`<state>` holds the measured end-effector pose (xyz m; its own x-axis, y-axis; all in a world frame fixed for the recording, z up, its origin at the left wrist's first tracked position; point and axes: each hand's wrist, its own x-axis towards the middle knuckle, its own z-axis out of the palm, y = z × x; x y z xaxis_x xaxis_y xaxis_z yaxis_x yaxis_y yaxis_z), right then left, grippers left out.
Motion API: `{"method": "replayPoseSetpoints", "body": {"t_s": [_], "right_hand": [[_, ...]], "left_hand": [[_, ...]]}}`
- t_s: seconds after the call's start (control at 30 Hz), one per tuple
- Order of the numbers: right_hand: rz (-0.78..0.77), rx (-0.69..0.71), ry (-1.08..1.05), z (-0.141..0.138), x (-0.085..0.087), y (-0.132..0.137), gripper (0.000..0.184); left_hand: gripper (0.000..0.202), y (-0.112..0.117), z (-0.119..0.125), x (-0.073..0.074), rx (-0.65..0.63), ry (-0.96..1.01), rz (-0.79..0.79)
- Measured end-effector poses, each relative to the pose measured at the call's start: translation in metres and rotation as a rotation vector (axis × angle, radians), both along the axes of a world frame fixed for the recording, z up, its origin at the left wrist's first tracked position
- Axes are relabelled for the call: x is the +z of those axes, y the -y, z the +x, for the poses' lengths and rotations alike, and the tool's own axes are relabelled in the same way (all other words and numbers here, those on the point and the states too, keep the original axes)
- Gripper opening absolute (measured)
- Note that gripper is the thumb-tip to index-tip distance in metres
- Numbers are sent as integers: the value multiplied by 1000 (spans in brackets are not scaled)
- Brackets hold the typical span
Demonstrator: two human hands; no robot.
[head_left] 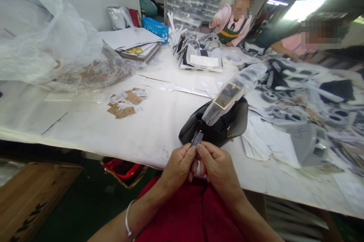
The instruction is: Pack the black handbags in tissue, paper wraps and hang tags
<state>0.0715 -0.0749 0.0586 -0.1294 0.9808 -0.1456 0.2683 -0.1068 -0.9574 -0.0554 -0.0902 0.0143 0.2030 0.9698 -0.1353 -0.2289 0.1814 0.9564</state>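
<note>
A black handbag (pixel 227 122) lies at the near edge of the white table (pixel 159 121), with a gold buckle under clear plastic wrap (pixel 227 96) across its flap. My left hand (pixel 178 168) and my right hand (pixel 218 170) are side by side just in front of the bag. Both pinch a small dark strap end or tag (pixel 196 138) that hangs from the bag. A silver bangle sits on my left wrist.
Brown paper tags (pixel 125 103) lie scattered to the left. A large clear plastic bag (pixel 42 33) fills the far left. Papers, yellow scissors (pixel 135 50) and a blue box (pixel 155 27) sit behind. Straps and bag parts (pixel 298 90) crowd the right. Two people work across the table.
</note>
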Motion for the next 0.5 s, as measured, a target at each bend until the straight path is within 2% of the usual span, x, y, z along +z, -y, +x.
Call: {"method": "replayPoseSetpoints", "body": {"t_s": [0.13,0.2,0.4,0.5], "right_hand": [[-324,173,-363,7,-1,-12,44],[-402,270,-461,10,0,-19,48],[-312,307,-327,6,-3,-32,59],[-393,507,-253,15,-5,-29,63]], "left_hand": [[45,-2,-1,-4,-70,56,-45],[46,-5,-3,-6,-80,45,-54],[32,-11,-14,-19,3,-306,132],[32,-10,-20,-23,-81,-354,160]]}}
